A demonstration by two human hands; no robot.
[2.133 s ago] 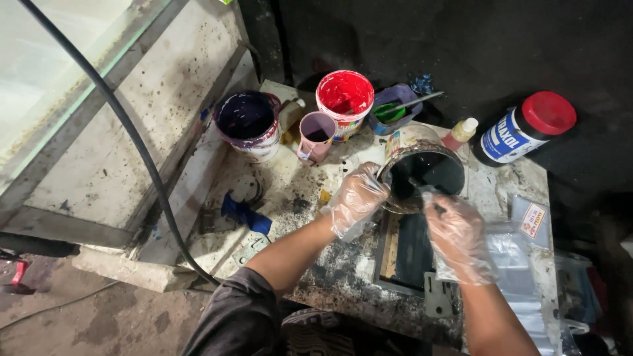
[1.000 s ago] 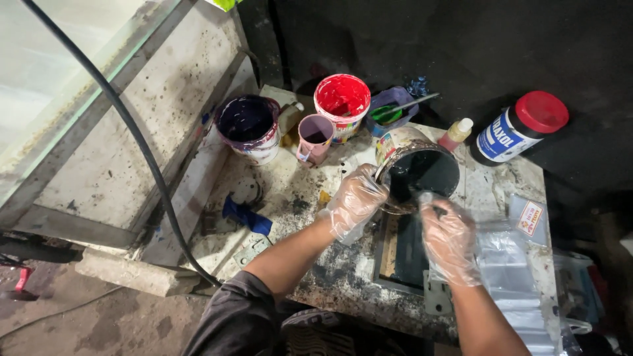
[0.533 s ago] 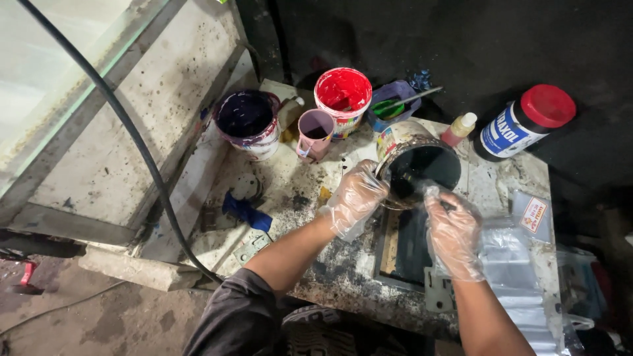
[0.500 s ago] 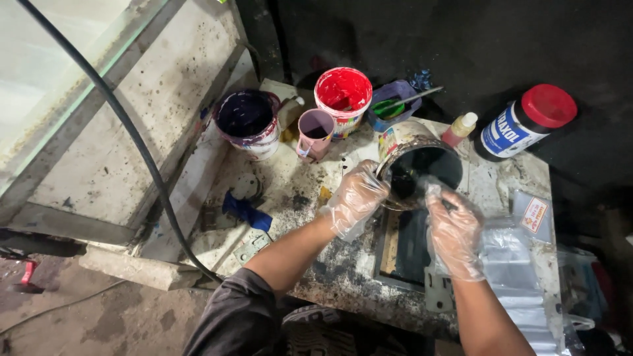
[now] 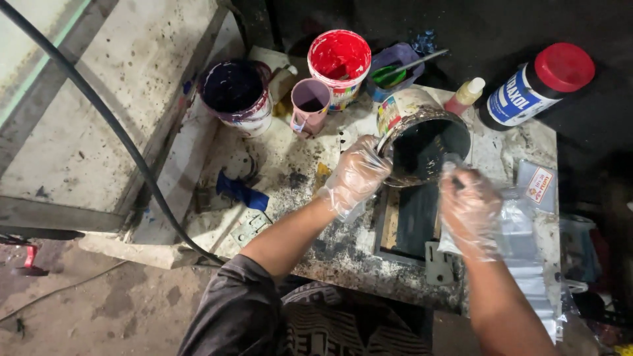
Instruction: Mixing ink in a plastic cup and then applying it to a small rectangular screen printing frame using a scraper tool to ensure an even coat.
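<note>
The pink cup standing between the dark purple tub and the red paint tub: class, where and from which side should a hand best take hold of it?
Grip the pink cup around its side wall, below the rim, coming from the near side. It stands upright and open-topped, the dark purple tub and red paint tub crowd its left and far right, and no handle shows. The stained table in front looks freest.

Paint/print workshop: ink tubs (image 5: 339, 59), stained bench (image 5: 277, 171).

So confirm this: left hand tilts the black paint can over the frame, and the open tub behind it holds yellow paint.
Not quite. In the head view the tub holds red paint, not yellow. The rest stands: the left hand tilts the black paint can over the frame.
</note>
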